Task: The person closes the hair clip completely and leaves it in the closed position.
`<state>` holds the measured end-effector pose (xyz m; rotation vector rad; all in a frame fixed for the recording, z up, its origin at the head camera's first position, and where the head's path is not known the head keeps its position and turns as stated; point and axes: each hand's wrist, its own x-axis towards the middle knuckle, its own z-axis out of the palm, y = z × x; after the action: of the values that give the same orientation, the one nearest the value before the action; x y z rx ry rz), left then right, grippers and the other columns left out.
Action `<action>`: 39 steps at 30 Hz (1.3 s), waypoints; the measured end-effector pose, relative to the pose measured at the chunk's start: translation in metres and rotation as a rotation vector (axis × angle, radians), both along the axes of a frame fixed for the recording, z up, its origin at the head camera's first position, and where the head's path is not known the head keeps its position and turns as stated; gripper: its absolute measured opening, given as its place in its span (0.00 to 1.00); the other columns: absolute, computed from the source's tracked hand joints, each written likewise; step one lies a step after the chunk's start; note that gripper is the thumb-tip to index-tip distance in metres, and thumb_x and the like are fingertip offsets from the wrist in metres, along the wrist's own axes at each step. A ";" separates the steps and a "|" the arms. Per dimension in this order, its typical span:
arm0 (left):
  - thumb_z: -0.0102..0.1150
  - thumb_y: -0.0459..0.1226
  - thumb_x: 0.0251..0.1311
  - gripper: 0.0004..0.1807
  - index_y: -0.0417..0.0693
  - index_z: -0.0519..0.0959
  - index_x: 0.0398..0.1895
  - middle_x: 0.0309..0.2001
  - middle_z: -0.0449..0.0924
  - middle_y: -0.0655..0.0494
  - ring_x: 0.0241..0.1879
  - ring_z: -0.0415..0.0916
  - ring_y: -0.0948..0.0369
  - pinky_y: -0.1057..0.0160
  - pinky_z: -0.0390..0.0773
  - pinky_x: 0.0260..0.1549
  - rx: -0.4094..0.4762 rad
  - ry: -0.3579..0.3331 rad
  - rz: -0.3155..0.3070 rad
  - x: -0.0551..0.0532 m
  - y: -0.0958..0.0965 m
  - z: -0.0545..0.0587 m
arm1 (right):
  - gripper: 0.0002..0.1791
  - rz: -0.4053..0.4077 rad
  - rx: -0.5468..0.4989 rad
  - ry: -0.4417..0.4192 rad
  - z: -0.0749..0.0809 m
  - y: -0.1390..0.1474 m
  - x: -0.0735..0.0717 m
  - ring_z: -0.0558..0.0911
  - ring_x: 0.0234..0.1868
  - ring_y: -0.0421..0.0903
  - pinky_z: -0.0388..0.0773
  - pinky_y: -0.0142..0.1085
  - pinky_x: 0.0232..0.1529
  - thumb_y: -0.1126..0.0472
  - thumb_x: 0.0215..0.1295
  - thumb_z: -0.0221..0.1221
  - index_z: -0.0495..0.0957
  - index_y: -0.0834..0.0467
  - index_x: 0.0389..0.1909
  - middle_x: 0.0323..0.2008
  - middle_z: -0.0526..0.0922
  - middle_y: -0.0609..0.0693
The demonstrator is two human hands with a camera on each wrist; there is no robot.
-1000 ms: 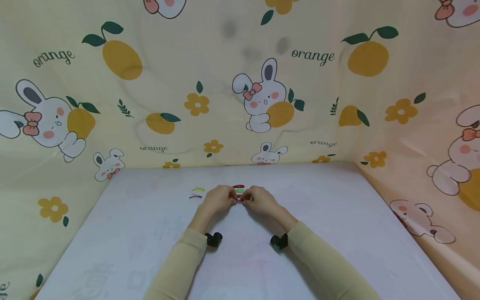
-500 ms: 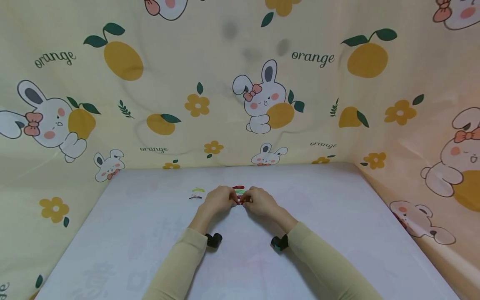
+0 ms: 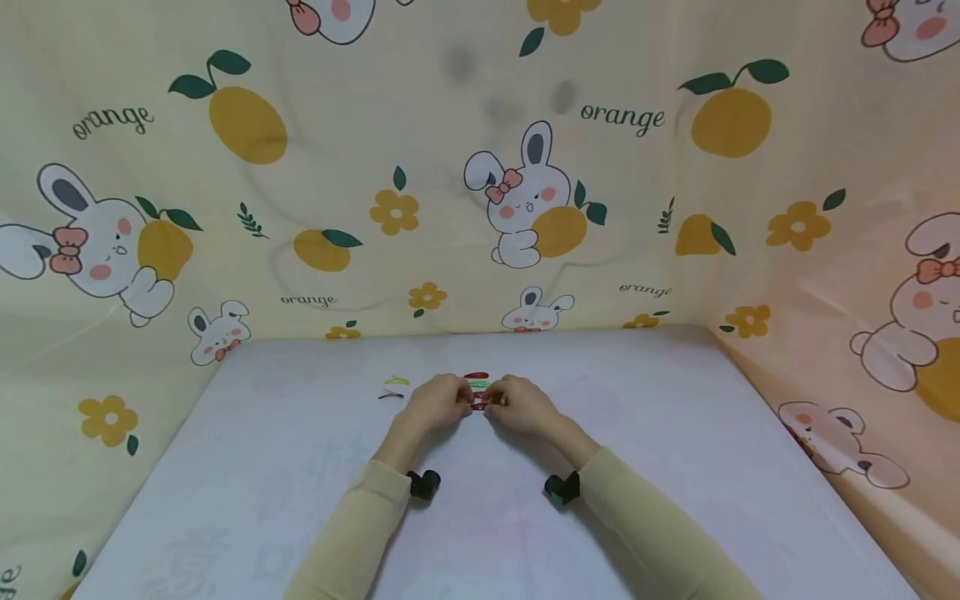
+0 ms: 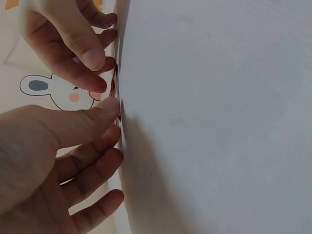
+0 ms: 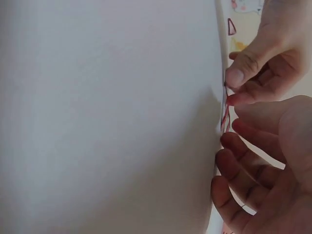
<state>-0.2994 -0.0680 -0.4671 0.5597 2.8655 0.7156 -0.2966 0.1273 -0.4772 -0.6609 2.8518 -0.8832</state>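
Note:
In the head view, a dark red hair clip (image 3: 479, 407) lies at the near end of a short column of clips on the table. My left hand (image 3: 437, 398) pinches its left end with thumb and forefinger. At the right end, my right hand (image 3: 521, 404) holds it between thumb and fingertips. Just beyond lie another dark red clip (image 3: 481, 395), a light green clip (image 3: 478, 383) and a red clip (image 3: 476, 375). Both wrist views show the clip edge-on, low at the tabletop, partly hidden by the fingers.
Left of the hands lie a yellow-green clip (image 3: 397, 380) and a dark, thin clip (image 3: 391, 393), both spread in a V. The white table (image 3: 480, 533) ends at a patterned cloth (image 3: 420, 100) hanging behind and around it.
The near dark red clip has shifted slightly toward the person, and a gap now shows between it and the clip behind. Both hands keep almost the same place.

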 end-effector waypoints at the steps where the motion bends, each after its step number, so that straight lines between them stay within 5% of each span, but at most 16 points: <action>1: 0.69 0.35 0.64 0.02 0.47 0.86 0.38 0.33 0.81 0.58 0.34 0.75 0.60 0.56 0.77 0.40 0.004 0.002 -0.002 0.001 0.000 0.000 | 0.07 -0.001 -0.012 -0.002 0.000 0.001 0.000 0.78 0.36 0.43 0.76 0.41 0.41 0.63 0.68 0.67 0.87 0.56 0.45 0.36 0.82 0.45; 12: 0.65 0.37 0.70 0.09 0.44 0.85 0.49 0.40 0.82 0.55 0.39 0.77 0.59 0.54 0.78 0.44 0.082 -0.034 -0.013 0.007 -0.010 0.007 | 0.18 -0.075 -0.168 -0.059 0.001 0.009 0.007 0.84 0.42 0.43 0.81 0.39 0.41 0.61 0.71 0.64 0.82 0.58 0.60 0.49 0.87 0.49; 29: 0.62 0.38 0.73 0.13 0.44 0.84 0.55 0.52 0.82 0.53 0.48 0.81 0.56 0.53 0.81 0.48 0.190 0.214 0.049 0.008 -0.039 0.010 | 0.19 -0.111 -0.475 0.126 0.004 -0.009 0.008 0.85 0.49 0.48 0.84 0.43 0.48 0.64 0.72 0.64 0.80 0.58 0.62 0.56 0.85 0.52; 39: 0.63 0.39 0.73 0.14 0.43 0.83 0.56 0.52 0.83 0.53 0.49 0.81 0.55 0.50 0.80 0.50 0.199 0.220 0.066 0.009 -0.066 0.015 | 0.19 -0.057 -0.523 0.125 0.013 -0.027 0.006 0.87 0.44 0.52 0.84 0.37 0.39 0.65 0.72 0.64 0.80 0.59 0.62 0.55 0.85 0.54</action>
<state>-0.2900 -0.1338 -0.4520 0.6059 3.0460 1.0179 -0.2908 0.1003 -0.4645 -0.6979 2.7580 -1.6799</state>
